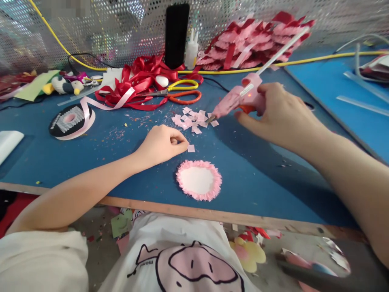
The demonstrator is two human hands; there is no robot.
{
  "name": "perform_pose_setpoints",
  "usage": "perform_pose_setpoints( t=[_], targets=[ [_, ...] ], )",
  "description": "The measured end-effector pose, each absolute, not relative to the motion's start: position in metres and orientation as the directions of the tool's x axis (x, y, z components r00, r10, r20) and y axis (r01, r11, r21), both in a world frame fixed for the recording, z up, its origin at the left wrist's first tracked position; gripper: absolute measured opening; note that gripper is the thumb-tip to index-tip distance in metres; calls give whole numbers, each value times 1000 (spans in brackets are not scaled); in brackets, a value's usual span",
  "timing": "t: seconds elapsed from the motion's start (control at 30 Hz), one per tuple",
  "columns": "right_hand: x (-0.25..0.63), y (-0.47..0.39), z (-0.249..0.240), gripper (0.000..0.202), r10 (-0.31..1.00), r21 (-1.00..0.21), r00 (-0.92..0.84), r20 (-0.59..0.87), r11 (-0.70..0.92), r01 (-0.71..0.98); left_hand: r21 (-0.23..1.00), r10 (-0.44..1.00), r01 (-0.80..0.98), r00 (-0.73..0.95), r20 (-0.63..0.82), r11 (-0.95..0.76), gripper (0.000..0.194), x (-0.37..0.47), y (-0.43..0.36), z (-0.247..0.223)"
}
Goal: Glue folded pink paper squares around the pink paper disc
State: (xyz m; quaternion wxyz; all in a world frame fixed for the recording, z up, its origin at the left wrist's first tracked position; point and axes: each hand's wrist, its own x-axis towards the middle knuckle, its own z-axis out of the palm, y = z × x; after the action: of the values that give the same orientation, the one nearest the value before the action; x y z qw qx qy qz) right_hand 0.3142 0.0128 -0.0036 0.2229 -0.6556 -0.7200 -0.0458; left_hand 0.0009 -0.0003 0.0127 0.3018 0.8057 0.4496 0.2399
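In the head view my left hand pinches a small pale pink square by its edge, just above the blue tabletop. My right hand is wrapped round a pink hot glue gun, with a clear glue stick sticking out of its back. The gun's metal tip points down at a loose heap of pink squares. Close to the table's front edge lies a white oval with a ruffled pink border.
Scissors with yellow and orange handles lie by tangled red ribbon. A ribbon spool rests at left. Behind are a black phone, a small bottle and stacked pink ruffled pieces. A yellow cable crosses the back.
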Motion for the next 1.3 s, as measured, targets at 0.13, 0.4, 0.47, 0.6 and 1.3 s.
perform_pose_setpoints(
  t=[0.13,0.4,0.47,0.6,1.3],
  targets=[
    [299,2,2,32,865,-205,-298,404,403,892,695,870,591,481,104,-410,11,1,0,13],
    [285,-6,2,26,832,-214,-371,412,484,848,698,870,588,483,101,-408,10,2,-1,13],
    [285,-6,1,26,837,-214,-375,399,482,849,698,865,583,491,104,-415,10,2,-1,13],
    [285,-5,-2,26,812,-182,-394,432,506,843,680,853,581,505,130,-447,10,1,-2,13],
    [290,-4,-6,10,693,-23,-487,531,586,810,660,842,578,515,162,-481,11,2,-2,11]
  ],
)
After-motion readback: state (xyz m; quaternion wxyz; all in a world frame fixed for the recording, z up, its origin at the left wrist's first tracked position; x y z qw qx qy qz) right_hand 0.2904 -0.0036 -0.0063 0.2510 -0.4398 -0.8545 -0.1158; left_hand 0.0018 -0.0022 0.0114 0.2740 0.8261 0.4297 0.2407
